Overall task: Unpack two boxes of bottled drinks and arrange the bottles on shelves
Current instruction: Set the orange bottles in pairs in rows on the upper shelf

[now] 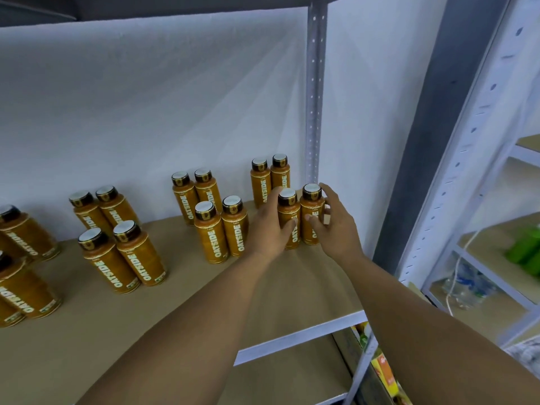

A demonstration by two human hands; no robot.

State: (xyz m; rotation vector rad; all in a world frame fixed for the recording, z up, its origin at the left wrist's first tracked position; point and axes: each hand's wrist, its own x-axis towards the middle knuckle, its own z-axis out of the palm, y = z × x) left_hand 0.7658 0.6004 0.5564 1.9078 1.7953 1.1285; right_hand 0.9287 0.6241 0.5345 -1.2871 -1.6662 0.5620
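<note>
Several orange OATSIDE bottles with dark caps stand in pairs on the brown shelf board [181, 311]. At the right end, my left hand [270, 226] grips one upright bottle [289, 213] and my right hand [331, 222] grips the bottle [312, 211] beside it. Both bottles stand on the board, side by side, in front of another pair [270, 178] at the back wall. A group of four bottles [214, 214] stands just to the left of my left hand.
A perforated metal upright [315, 92] rises behind the right bottles. The shelf's white front rail [301, 336] runs below my arms. To the right, another rack [479, 159] holds green bottles [526, 247] and clear water bottles [467, 285]. Colourful cartons [382, 372] sit lower down.
</note>
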